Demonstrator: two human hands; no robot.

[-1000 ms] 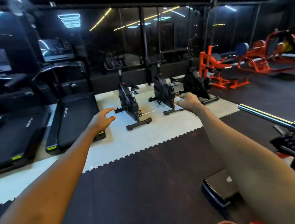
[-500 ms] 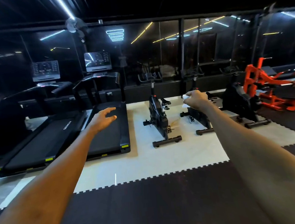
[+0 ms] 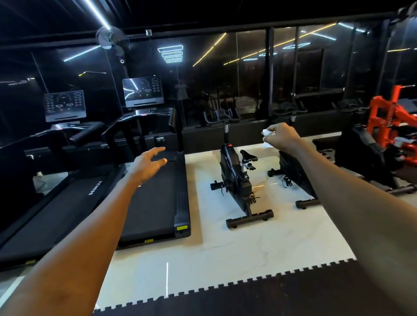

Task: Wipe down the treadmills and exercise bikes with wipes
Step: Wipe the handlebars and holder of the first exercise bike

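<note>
Two black treadmills stand side by side on the left: the nearer one point(image 3: 156, 202) with its console screen point(image 3: 143, 91), and a second treadmill point(image 3: 57, 214) further left. To their right, three black exercise bikes stand on the white floor: the first bike point(image 3: 238, 180), a middle bike point(image 3: 293, 168) partly hidden by my right arm, and a third bike point(image 3: 366, 150). My right hand point(image 3: 281, 136) grips a crumpled white wipe point(image 3: 265, 138) in the air, apart from the bikes. My left hand point(image 3: 148, 163) reaches forward with fingers spread, holding nothing.
Dark foam mats point(image 3: 239, 310) with a toothed edge cover the floor nearest me. Orange weight machines point(image 3: 399, 127) stand at the far right. A dark glass wall point(image 3: 246, 80) runs behind the equipment, and a fan point(image 3: 110, 38) hangs above the treadmills.
The view has swung left and closer, bringing the treadmills and bikes to the middle. Both arms stay stretched forward; my right hand still holds the wipe.
</note>
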